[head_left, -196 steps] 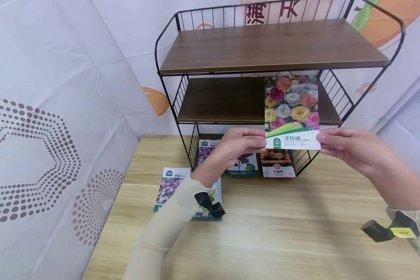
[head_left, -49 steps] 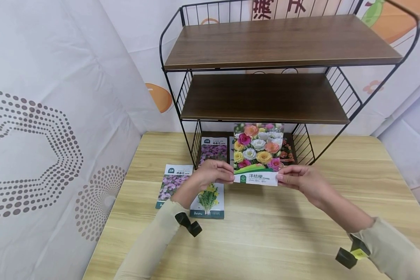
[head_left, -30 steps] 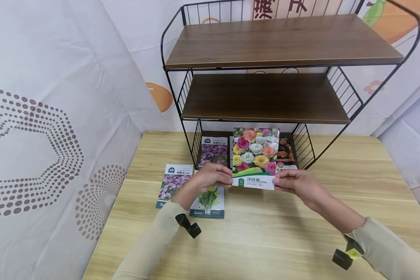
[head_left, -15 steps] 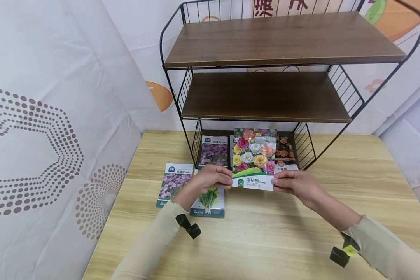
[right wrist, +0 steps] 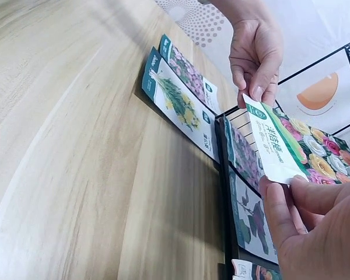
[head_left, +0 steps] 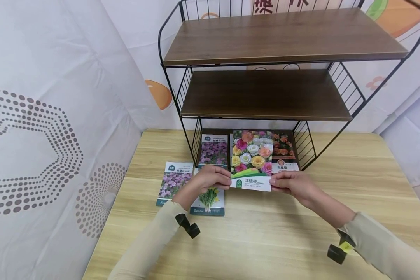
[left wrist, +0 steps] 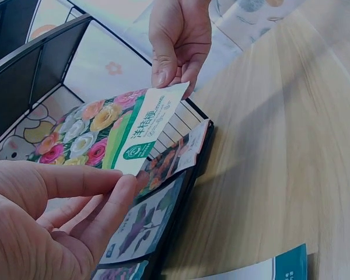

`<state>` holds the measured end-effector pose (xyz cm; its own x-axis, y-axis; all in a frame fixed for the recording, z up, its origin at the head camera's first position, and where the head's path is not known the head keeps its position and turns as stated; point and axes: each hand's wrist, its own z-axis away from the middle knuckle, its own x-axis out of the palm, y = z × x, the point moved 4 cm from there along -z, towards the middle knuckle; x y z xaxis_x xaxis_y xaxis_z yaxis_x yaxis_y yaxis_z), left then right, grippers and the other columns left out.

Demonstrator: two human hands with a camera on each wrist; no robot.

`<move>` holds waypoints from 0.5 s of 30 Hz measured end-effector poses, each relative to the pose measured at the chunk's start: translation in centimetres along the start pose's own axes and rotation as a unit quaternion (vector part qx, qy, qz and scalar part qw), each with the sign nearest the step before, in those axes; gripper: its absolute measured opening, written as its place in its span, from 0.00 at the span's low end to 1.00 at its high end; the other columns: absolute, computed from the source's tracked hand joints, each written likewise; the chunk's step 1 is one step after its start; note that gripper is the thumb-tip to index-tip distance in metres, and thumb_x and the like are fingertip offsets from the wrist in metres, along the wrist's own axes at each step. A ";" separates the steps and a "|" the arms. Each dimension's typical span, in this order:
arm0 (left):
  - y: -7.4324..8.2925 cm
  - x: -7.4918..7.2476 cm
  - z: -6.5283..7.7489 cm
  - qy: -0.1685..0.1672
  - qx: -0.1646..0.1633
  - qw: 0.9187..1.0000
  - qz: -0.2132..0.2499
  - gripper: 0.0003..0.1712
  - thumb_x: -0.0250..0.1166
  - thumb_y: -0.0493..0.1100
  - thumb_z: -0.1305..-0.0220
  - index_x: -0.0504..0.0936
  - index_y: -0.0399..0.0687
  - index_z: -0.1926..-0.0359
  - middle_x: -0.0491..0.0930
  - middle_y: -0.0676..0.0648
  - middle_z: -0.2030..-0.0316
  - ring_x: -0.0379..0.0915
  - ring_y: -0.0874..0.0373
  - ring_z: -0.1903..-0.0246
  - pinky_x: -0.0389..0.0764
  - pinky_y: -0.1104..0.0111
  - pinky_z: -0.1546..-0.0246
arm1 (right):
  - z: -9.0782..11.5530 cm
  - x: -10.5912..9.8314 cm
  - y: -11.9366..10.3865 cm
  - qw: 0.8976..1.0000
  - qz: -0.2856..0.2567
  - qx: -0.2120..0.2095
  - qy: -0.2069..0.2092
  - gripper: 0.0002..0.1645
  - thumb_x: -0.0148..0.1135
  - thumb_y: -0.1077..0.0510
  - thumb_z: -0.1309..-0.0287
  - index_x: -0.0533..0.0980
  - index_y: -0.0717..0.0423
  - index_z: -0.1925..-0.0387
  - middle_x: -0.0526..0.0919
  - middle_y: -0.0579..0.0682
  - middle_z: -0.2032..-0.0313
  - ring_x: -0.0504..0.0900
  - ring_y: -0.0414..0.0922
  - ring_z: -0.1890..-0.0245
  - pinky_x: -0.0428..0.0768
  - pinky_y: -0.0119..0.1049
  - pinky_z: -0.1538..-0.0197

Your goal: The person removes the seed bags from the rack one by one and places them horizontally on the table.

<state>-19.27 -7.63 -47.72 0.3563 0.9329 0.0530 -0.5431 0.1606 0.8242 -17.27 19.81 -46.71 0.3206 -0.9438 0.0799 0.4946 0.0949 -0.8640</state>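
Between my two hands hangs a flower seed packet (head_left: pixel 252 155) with pink, white, yellow and orange blooms and a white lower band. My left hand (head_left: pixel 211 178) pinches its lower left corner, thumb against fingers. The lower right corner is pinched by my right hand (head_left: pixel 292 186). In both wrist views the packet slants above the rack's bottom shelf, apart from the packets there. Under it lies a packet with dark purple vegetables (left wrist: pixel 143 224), hidden from the head view. Beside it on that shelf are a purple-flower packet (head_left: pixel 214 152) and an orange-flower packet (head_left: pixel 283 149).
A black wire rack has a brown top shelf (head_left: pixel 283 37) and middle shelf (head_left: pixel 266 95) above the hands. On the wooden table (head_left: pixel 266 241), left of the rack, lie another purple-flower packet (head_left: pixel 175 181) and a yellow-flower packet (head_left: pixel 207 202), partly behind the left hand.
Both hands have brought the packet down and left from before the middle shelf to the bottom shelf. In the last second it shifted slightly left, showing more of the orange-flower packet.
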 end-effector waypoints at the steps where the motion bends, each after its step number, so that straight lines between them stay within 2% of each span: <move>1: 0.0 0.0 0.0 0.001 -0.001 1.000 -0.001 0.17 0.65 0.27 0.35 0.81 0.29 0.45 0.85 0.47 0.68 0.85 0.62 0.73 0.91 0.62 0.52 | -0.1 0.0 0.1 1.000 -0.001 0.002 -0.001 0.07 0.63 0.67 0.33 0.84 0.62 0.57 0.88 0.44 0.65 0.89 0.36 0.63 0.89 0.31 0.50; 6: -0.2 -0.1 0.0 0.007 -0.010 1.000 -0.009 0.17 0.66 0.28 0.35 0.82 0.31 0.45 0.85 0.46 0.67 0.85 0.62 0.73 0.84 0.52 0.41 | -0.5 0.1 0.4 1.000 -0.011 0.019 0.000 0.07 0.63 0.67 0.33 0.84 0.62 0.56 0.88 0.46 0.64 0.89 0.37 0.63 0.89 0.34 0.48; 15: -1.1 -0.4 -0.2 0.017 -0.018 0.999 -0.026 0.15 0.68 0.28 0.37 0.84 0.31 0.49 0.87 0.42 0.64 0.85 0.61 0.74 0.83 0.50 0.41 | -0.8 0.5 1.1 0.999 -0.013 0.036 -0.008 0.06 0.63 0.68 0.33 0.84 0.60 0.59 0.89 0.45 0.66 0.88 0.37 0.64 0.90 0.34 0.49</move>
<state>-18.97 -8.06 -48.74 0.3589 0.9333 -0.0086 -0.5520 0.2196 0.8044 -17.22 19.21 -48.06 0.3198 -0.9411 0.1099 0.5599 0.0941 -0.8232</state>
